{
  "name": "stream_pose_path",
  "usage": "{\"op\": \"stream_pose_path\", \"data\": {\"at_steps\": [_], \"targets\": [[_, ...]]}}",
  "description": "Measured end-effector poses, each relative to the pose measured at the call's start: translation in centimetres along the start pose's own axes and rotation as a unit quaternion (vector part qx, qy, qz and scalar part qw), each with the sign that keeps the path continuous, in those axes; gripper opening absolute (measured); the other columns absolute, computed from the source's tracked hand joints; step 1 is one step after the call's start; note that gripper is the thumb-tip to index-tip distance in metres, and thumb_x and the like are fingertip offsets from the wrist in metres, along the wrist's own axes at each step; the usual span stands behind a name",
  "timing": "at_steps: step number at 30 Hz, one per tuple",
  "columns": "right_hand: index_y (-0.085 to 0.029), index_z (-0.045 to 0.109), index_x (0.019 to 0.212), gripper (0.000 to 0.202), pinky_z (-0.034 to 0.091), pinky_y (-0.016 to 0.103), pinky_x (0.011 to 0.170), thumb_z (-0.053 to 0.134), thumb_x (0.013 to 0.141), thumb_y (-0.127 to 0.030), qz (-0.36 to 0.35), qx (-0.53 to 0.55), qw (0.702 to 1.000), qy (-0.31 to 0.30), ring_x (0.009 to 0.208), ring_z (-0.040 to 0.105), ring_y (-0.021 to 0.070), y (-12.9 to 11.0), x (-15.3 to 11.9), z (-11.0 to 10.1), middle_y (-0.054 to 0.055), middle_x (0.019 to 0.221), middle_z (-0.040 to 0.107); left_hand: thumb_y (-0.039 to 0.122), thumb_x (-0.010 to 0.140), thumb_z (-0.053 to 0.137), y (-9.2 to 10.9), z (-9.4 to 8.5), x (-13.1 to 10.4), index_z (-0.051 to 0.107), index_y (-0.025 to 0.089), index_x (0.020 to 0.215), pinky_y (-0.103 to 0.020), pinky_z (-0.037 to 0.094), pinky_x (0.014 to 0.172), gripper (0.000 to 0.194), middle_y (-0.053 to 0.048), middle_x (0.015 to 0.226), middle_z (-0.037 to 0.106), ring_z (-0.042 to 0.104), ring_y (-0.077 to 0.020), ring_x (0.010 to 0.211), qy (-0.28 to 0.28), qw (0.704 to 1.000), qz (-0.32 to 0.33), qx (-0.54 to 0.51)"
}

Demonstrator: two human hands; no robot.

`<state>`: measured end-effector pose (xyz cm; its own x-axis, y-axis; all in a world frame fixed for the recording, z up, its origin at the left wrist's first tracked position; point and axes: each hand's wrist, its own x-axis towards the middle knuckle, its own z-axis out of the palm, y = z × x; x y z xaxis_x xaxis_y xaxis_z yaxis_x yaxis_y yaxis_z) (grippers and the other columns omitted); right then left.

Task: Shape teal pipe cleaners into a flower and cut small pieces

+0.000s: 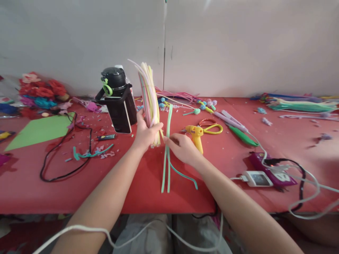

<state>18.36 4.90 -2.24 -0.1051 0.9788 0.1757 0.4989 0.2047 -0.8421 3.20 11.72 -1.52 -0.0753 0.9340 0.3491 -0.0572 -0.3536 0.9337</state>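
Observation:
My left hand is wrapped around a thick bundle of pipe cleaners in pink, white and yellow, held nearly upright above the table. At the bundle's lower right side, my right hand is closed in a pinch. A yellow pipe cleaner slants out of the bundle to its fingertips. Several mint-green pipe cleaners lie on the red table beneath and beside my right hand, partly hidden by it. One bent green piece curves off to the right.
Right of my hands lie a yellow glue gun, scissors, a lilac straightener-like tool and a purple power strip with cables. At left stand a black bottle and a phone. A white cable crosses my lap.

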Motion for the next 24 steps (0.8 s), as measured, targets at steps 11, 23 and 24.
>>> {"op": "stream_pose_path", "data": {"at_steps": [11,23,24], "targets": [[-0.021,0.056,0.084,0.008,0.048,0.029,0.064,0.063,0.081,-0.023,-0.046,0.031,0.996,0.069,0.063,0.059,0.0151,0.9,0.1,0.8,0.002,0.079,0.067,0.021,0.058,0.078,0.5,0.4,-0.1,0.042,0.024,0.12,-0.034,0.05,0.077,0.072,-0.002,0.101,0.061,0.062,-0.0205,0.089,0.023,0.999,-0.022,-0.032],[-0.02,0.064,0.083,0.009,0.044,0.028,0.064,0.072,0.084,-0.025,-0.152,0.042,0.987,0.028,0.066,0.054,0.0136,-0.4,-0.7,1.0,0.0,0.076,0.062,0.017,0.062,0.073,1.6,0.8,-0.6,0.045,0.023,0.117,-0.028,0.053,0.059,0.062,0.002,0.09,0.062,0.065,-0.0147,0.067,0.035,0.99,-0.101,-0.097],[-0.02,0.065,0.086,0.011,0.044,0.028,0.064,0.074,0.083,-0.025,-0.166,0.037,0.985,0.039,0.067,0.053,0.0137,-0.4,-0.7,1.1,0.0,0.078,0.062,0.017,0.062,0.072,1.7,0.9,-0.6,0.045,0.023,0.116,-0.027,0.053,0.059,0.06,0.002,0.088,0.062,0.065,-0.0144,0.066,0.038,0.988,-0.111,-0.105]]}}
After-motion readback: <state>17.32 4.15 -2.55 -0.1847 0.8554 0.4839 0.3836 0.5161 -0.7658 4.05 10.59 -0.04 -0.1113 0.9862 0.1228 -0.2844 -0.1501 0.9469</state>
